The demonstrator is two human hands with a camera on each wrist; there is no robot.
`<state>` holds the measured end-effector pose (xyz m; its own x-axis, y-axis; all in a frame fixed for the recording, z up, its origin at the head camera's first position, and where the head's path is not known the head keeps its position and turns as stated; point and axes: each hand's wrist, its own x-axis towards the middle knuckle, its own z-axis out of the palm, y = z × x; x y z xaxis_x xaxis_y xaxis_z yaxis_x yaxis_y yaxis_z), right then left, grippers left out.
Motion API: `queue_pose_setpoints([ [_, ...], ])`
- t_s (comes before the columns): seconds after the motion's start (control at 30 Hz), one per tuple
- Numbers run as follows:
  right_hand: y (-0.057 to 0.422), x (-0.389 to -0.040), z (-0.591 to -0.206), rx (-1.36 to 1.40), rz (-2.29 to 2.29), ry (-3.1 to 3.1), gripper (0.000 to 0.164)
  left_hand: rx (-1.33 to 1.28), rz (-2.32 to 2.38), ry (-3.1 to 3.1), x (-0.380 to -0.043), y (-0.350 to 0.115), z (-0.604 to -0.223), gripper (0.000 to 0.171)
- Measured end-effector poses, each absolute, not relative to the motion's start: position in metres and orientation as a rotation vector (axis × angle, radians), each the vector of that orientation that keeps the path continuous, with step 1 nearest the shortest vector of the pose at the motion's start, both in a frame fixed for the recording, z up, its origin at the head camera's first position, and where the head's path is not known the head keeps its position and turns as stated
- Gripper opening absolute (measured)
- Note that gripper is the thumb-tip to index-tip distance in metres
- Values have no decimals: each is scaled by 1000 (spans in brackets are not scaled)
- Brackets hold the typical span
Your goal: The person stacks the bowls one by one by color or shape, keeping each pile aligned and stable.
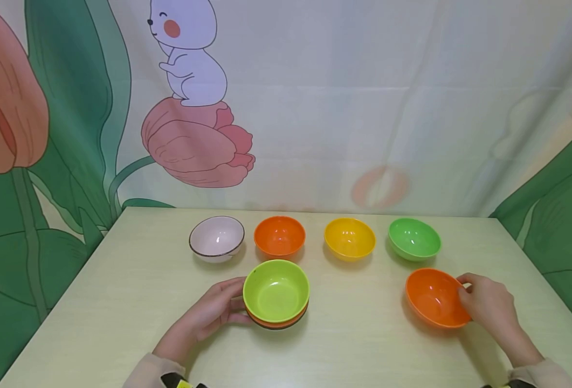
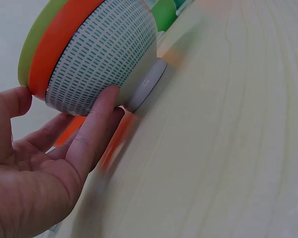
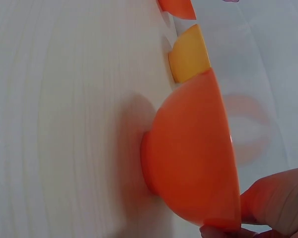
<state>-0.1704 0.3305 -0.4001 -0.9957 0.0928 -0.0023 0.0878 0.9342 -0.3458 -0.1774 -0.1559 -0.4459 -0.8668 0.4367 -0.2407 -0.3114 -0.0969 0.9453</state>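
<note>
Thumb (image 2: 20,102) uppermost, left hand (image 1: 216,310) clamps 3 stacked bowls (image 1: 276,296); right hand (image 1: 490,303) pinches an orange bowl (image 1: 433,299) by its rim.

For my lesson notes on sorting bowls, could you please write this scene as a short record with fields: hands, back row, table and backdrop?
Left hand: holds a stack
Stack, top to bottom: lime-green bowl, orange bowl, patterned white bowl
Right hand: pinches the rim of a single orange bowl
Back row, left to right: dark-rimmed white bowl, back orange bowl, yellow bowl, green bowl
Table: pale
Backdrop: printed with flowers and a white animal
</note>
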Motion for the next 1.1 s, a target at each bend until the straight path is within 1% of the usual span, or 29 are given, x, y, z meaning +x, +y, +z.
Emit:
queue_pose_setpoints([
  [0.57,316,-174,-395,-65,503,-3019,27,174,2009,1692,-177,-155,-444,57],
  [1.1,298,-180,-393,27,488,-2978,22,125,2004,1703,-178,-156,-445,59],
])
